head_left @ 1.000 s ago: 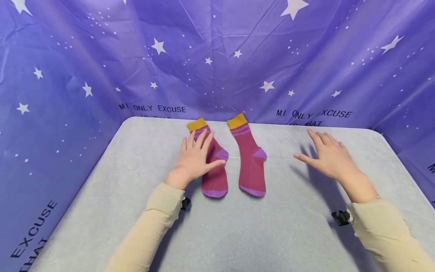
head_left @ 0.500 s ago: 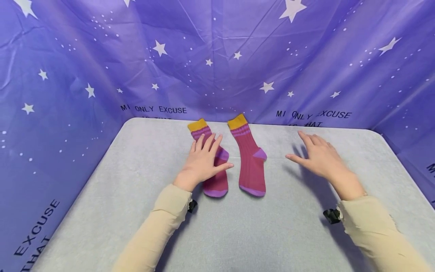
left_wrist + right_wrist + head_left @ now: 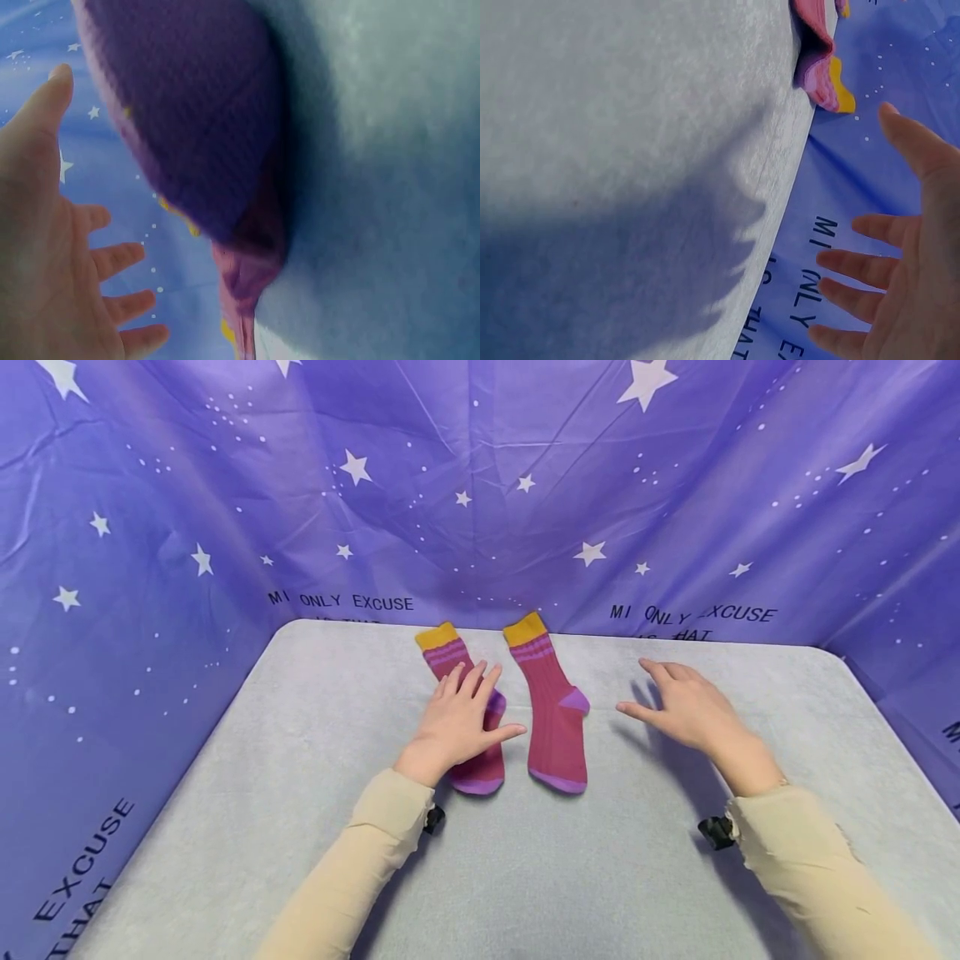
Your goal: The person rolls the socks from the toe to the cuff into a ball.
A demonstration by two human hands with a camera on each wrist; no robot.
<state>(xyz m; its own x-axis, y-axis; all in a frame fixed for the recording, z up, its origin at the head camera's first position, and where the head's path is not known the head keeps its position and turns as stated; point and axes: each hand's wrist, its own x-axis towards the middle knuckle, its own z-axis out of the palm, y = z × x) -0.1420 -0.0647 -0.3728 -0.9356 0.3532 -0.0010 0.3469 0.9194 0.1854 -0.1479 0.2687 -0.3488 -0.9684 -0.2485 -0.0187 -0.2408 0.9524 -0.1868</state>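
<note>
So, what fills most of the view?
Purple star backdrop (image 3: 480, 485), wrapped round a grey surface (image 3: 300, 827).

And on the surface?
Two magenta socks with yellow cuffs, lying flat side by side toward 12 o'clock, cuffs at 12 and toes at 6. The left sock (image 3: 444, 653) and right sock (image 3: 553, 718) are near each other but not touching.

Where are the hands?
The left hand (image 3: 457, 722) is spread wide, palm down, over the middle of the left sock, thumb pointing to 3 o'clock toward the gap between the pair. I cannot tell whether the palm presses the cloth; the left wrist view shows it just off the toe end. The right hand (image 3: 686, 710) is at 3 o'clock from the right sock, apart from it, fingers relaxed and spread. It holds nothing and hovers, with its shadow on the surface below.

Which step would you call this?
An approach, I'd judge: both hands are open near the pair and neither sock is gripped.

What would a next move call for?
Bringing the right hand toward 9 o'clock onto its sock. Thin, limp cloth needs a pinch at an edge or cuff, not a flat palm.
</note>
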